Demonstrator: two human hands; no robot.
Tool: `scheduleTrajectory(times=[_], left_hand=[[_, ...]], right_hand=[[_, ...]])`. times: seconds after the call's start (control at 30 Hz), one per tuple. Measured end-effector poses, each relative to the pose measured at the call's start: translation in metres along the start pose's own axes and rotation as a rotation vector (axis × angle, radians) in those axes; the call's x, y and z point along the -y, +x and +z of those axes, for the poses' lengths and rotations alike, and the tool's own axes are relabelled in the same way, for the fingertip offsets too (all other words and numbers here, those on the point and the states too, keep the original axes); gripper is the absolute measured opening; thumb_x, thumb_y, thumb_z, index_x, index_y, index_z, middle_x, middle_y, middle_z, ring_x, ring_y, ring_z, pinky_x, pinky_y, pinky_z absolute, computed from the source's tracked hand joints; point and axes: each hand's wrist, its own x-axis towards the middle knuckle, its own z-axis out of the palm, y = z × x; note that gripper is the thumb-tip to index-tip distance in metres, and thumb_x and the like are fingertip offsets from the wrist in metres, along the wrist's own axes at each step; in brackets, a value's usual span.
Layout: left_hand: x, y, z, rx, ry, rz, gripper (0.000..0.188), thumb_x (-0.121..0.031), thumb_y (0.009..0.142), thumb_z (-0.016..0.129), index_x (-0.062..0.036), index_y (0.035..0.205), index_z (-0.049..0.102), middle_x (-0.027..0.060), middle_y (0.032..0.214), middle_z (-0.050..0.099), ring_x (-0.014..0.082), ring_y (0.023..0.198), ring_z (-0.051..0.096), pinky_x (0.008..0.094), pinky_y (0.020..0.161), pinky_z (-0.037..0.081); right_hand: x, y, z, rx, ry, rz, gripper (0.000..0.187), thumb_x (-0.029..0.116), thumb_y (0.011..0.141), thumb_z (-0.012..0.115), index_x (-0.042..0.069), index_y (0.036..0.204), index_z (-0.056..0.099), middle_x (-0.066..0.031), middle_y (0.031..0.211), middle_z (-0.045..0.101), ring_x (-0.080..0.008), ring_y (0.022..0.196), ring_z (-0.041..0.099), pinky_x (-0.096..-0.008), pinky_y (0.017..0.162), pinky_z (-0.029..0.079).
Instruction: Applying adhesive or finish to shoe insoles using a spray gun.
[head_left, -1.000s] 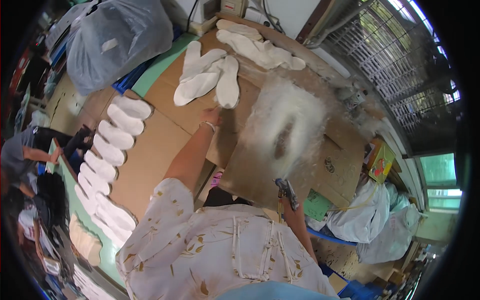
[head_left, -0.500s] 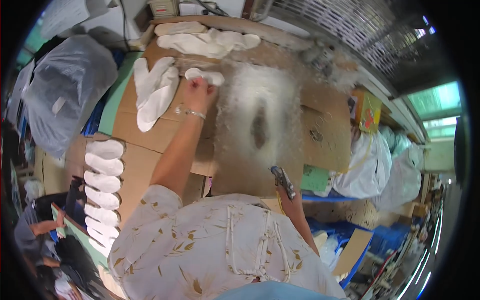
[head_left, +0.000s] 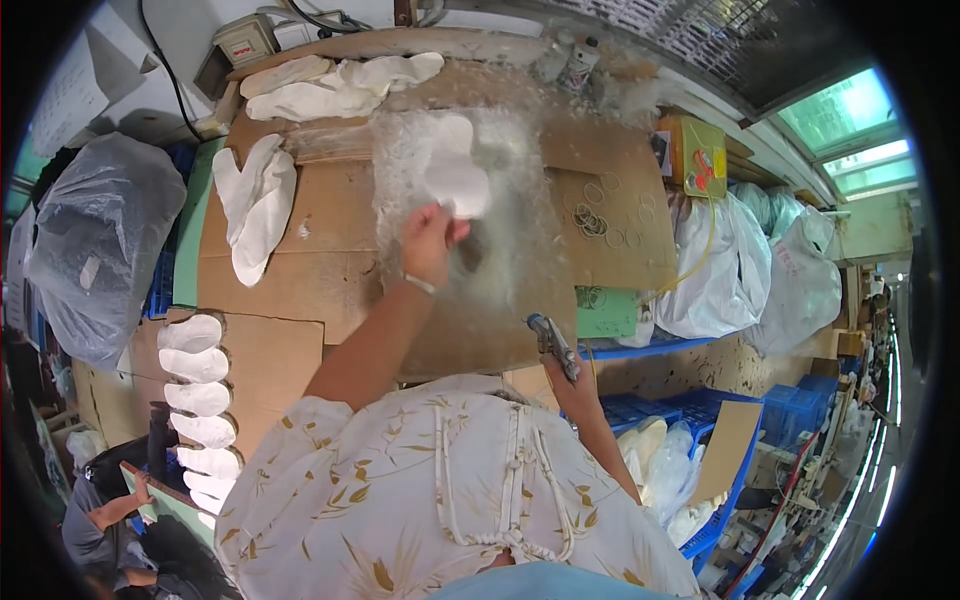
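My left hand pinches the near end of a white insole between thumb and fingers. That insole lies over a whitish, fuzzy residue patch on the brown work surface; whether it touches the patch I cannot tell. In my right hand, close to my body at the near edge of the table, is a metal spray gun, its nozzle tilted toward the patch. More white insoles lie in a V-shaped pile to the left and a heap at the back.
A row of white insoles lies on cardboard at left. Rubber-band-like rings and a yellow container are to the right. A thin yellow hose hangs beside white bags. Another person's arm shows at lower left.
My left hand has carried the insole from left of the residue patch onto it. My right hand still holds the spray gun. The whole view has shifted somewhat.
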Motion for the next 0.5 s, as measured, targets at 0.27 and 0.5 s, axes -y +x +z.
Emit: scheduleTrajectory(times=[0.27,0.5], left_hand=[[0.112,-0.067,-0.069,-0.216,0.127,-0.250,0.018,-0.010,0.086,0.055,-0.0005,0.099,0.048,0.0106,0.089,0.060,0.0176,0.074,0.062,0.0277,0.064,0.053],[0.135,-0.081,-0.074,-0.226,0.194,-0.411,0.014,-0.010,0.086,0.055,-0.0010,0.095,0.050,0.0104,0.088,0.061,0.0183,0.075,0.064,0.0269,0.061,0.054]], right_hand=[[-0.016,-0.008,-0.019,-0.002,0.036,-0.024,0.020,0.019,0.088,0.057,0.001,0.096,0.055,-0.0032,0.074,0.051,-0.0100,0.070,0.043,-0.0248,0.064,0.040],[0.054,0.008,-0.046,0.011,0.127,0.040,0.020,0.019,0.090,0.052,0.000,0.098,0.053,-0.0002,0.072,0.047,-0.0092,0.068,0.041,-0.0253,0.061,0.038]])
